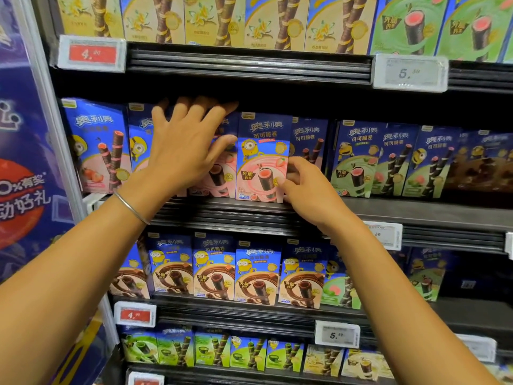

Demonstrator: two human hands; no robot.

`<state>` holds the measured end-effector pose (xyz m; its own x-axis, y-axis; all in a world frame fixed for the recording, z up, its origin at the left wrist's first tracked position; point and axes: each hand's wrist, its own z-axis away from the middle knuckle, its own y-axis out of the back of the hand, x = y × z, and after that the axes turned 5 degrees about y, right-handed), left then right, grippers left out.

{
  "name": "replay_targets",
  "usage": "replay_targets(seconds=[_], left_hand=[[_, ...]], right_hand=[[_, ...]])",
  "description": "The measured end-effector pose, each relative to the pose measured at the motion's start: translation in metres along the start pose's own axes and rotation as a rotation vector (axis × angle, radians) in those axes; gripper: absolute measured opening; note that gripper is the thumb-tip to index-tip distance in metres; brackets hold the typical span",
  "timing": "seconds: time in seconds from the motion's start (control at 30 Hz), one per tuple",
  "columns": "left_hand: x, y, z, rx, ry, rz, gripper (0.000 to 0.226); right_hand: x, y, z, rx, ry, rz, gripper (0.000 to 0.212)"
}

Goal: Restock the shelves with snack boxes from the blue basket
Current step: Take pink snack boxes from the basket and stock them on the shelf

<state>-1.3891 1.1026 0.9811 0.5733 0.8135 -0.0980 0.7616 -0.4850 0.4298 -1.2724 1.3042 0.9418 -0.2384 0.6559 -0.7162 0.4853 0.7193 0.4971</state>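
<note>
A blue-and-pink strawberry snack box (262,159) stands upright at the front of the middle shelf (402,212). My right hand (308,190) pinches its lower right edge with thumb and fingers. My left hand (183,143), fingers spread, lies flat against the row of pink snack boxes (100,151) just left of that box, covering two of them. A thin bangle circles my left wrist. The blue basket is out of view.
Green-fronted boxes (358,162) fill the middle shelf to the right. Yellow boxes (211,18) line the shelf above, brown ones (258,276) the shelf below, green ones (211,351) the lowest. Price tags (410,73) hang on the shelf edges. A purple promo panel (22,162) flanks the left.
</note>
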Motion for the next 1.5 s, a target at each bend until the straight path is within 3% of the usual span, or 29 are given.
replay_targets(seconds=[0.43, 1.13, 1.33, 1.4, 1.5], left_hand=[[-0.005, 0.003, -0.007, -0.016, 0.043, 0.100, 0.036], [-0.009, 0.008, -0.017, -0.105, 0.125, 0.203, 0.040], [0.005, 0.018, 0.008, 0.069, 0.102, 0.206, 0.050], [0.018, 0.020, 0.029, 0.150, 0.137, 0.304, 0.055], [0.049, 0.020, 0.071, 0.179, 0.277, 0.655, 0.051]], right_hand=[[-0.002, -0.002, 0.005, 0.116, 0.068, 0.196, 0.038], [0.003, 0.003, 0.004, 0.124, 0.062, 0.180, 0.045], [0.002, 0.005, 0.009, 0.106, 0.057, 0.148, 0.053], [0.003, 0.007, 0.015, 0.117, 0.068, 0.121, 0.058], [0.007, 0.015, 0.033, 0.192, 0.111, 0.026, 0.053]])
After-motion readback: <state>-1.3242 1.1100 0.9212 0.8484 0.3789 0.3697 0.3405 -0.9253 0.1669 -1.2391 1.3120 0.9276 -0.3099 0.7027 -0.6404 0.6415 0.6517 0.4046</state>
